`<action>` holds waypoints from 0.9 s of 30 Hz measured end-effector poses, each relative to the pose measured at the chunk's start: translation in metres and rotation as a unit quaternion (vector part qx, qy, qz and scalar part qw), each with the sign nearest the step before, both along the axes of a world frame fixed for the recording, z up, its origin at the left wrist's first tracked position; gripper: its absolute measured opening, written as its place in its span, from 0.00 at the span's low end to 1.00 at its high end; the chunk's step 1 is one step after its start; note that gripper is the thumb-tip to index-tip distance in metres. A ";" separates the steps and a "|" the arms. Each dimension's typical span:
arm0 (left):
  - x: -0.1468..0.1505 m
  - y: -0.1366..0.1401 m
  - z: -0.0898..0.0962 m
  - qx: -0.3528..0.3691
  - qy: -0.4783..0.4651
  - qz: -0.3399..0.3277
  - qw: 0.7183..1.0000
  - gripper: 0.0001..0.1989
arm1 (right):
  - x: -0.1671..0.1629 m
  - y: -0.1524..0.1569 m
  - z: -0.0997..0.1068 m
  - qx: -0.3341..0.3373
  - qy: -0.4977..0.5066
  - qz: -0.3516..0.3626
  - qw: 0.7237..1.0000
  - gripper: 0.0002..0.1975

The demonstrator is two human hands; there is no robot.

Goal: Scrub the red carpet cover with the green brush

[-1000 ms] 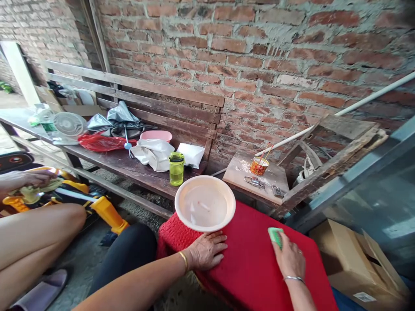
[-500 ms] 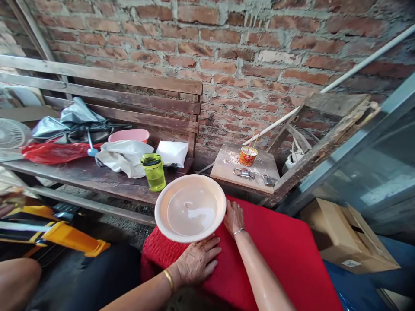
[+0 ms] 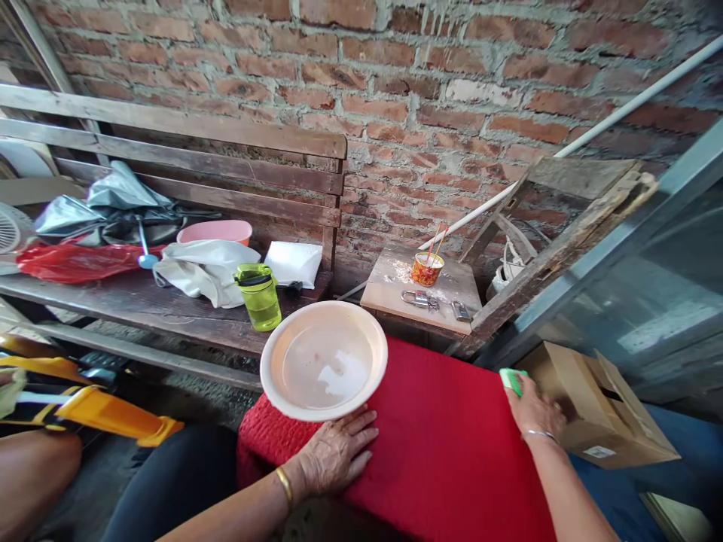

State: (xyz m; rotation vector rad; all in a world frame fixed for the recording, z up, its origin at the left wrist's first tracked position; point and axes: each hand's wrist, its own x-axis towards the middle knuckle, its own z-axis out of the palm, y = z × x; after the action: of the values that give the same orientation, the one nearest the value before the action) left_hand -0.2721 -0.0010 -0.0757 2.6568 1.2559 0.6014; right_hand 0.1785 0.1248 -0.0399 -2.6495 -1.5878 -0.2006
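while the left hand splays on smooth red cloth, the right grip holds a blocky green scrubber

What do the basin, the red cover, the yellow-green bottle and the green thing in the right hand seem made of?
Basin: probably plastic; smooth, pale, with a rounded, moulded-looking rim.
Red cover: likely fabric, mostly matte; it drapes and puckers at its left edge.
Bottle: probably tinted clear plastic; liquid shows through.
Green thing: perhaps plastic, but too hidden to be sure.
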 end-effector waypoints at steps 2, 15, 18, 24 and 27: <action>0.000 0.001 0.000 0.003 0.000 -0.001 1.000 0.18 | 0.030 -0.012 -0.001 0.008 0.015 -0.076 0.997 0.29; -0.001 0.003 0.006 -0.009 0.007 0.004 1.000 0.19 | -0.226 -0.022 0.003 0.072 0.081 0.344 0.933 0.20; -0.001 0.004 0.005 -0.004 0.002 0.000 1.000 0.19 | -0.239 -0.026 -0.008 0.067 0.079 0.368 0.924 0.20; 0.000 0.006 0.001 -0.003 -0.010 0.003 1.000 0.18 | -0.105 -0.029 -0.009 0.047 0.031 0.186 0.981 0.23; 0.001 0.006 0.002 -0.004 -0.017 0.004 1.000 0.18 | -0.035 -0.038 -0.007 0.043 0.027 0.026 0.998 0.27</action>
State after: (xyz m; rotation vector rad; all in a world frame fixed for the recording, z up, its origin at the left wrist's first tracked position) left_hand -0.2709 0.0048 -0.0737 2.6248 1.2577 0.6399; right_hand 0.1437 0.0867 -0.0465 -2.5248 -1.5914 -0.1905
